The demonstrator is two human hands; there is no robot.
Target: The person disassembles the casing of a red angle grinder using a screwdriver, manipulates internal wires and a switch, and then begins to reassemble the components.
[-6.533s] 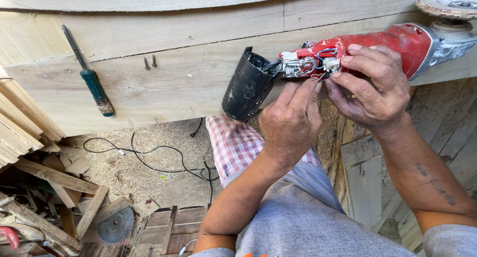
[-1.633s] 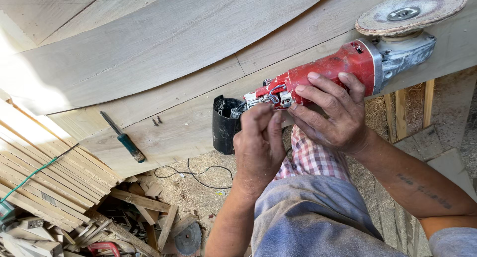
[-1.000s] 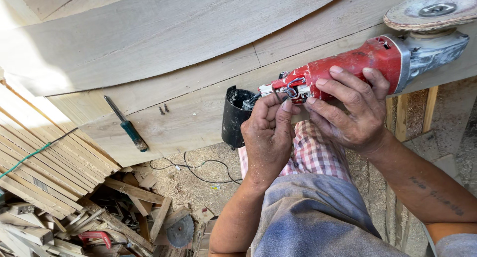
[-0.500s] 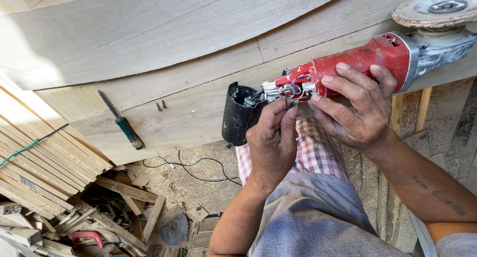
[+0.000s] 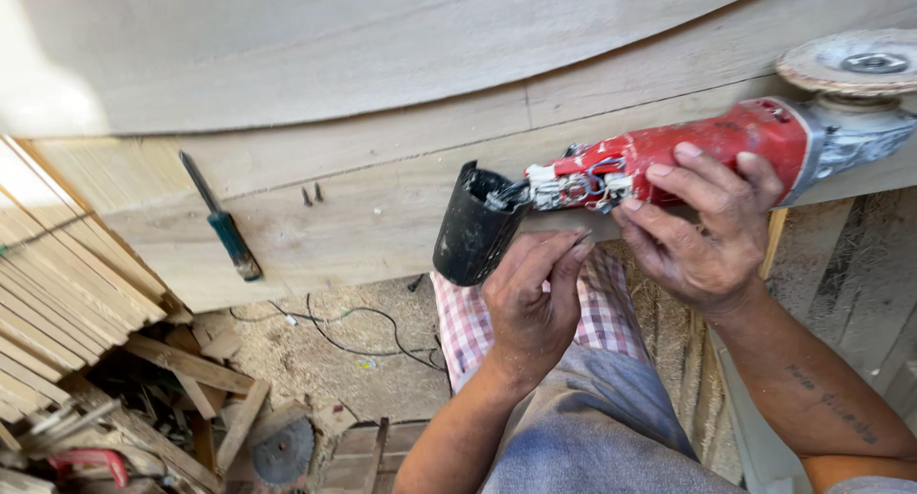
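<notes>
Screwdriver (image 5: 222, 228) and screws (image 5: 311, 195) lie on plank (image 5: 363, 207) (left of grinder (image 5: 707, 150)).

Light: bright daylight, strongest at far left.
Glare: far-left wooden board (image 5: 38, 83) washed out to near white.
Shadows: soft, short, under the hands and on the near-left scrap pile (image 5: 143, 408).
Focus: sharp throughout; no evident motion blur.
Distortion: mild wide-angle bending at edges.

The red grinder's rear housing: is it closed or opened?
Opened. The black rear cover hangs off the red grinder, baring wires and white connectors.
</notes>
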